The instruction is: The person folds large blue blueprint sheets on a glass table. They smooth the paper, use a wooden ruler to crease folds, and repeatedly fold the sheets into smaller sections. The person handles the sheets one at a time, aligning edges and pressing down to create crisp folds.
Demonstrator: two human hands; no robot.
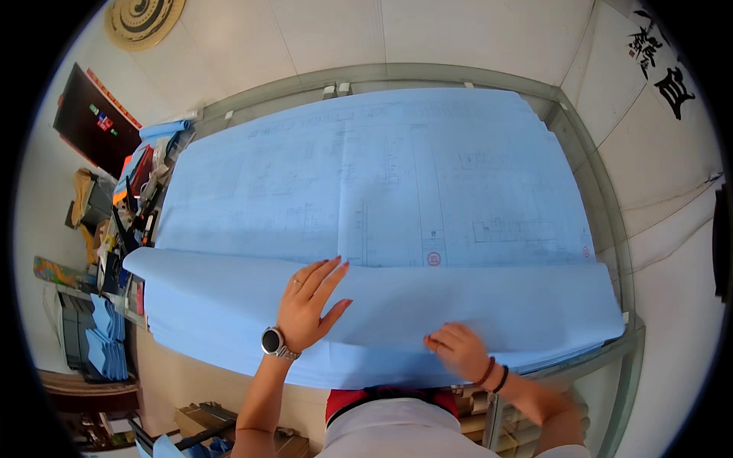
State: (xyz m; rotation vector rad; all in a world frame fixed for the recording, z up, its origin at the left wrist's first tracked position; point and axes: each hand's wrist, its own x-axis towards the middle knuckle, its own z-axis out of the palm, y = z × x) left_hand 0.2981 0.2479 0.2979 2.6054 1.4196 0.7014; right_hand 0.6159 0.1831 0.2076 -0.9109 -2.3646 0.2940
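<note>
A stack of large blue printed drawing sheets (267, 183) covers the table, with fine line plans and small red round stamps on the top one. Along the near side, a plain blue flap (229, 294) of the top sheet is turned over, its far edge lying across the drawing. My left hand (307, 301) rests on this flap left of centre, fingers stretched out, a watch on its wrist. To the right, my right hand (456, 353) is at the flap's nearer part, slightly blurred, its fingers curled together. I see nothing between them.
A glass-topped table edge (595, 175) frames the stack. Tools and stationery crowd the left end beside a blue roll (164, 128). Folded blue papers (107, 351) stand lower left. Cardboard boxes (202, 424) and rolled tubes (519, 427) sit below, near my body.
</note>
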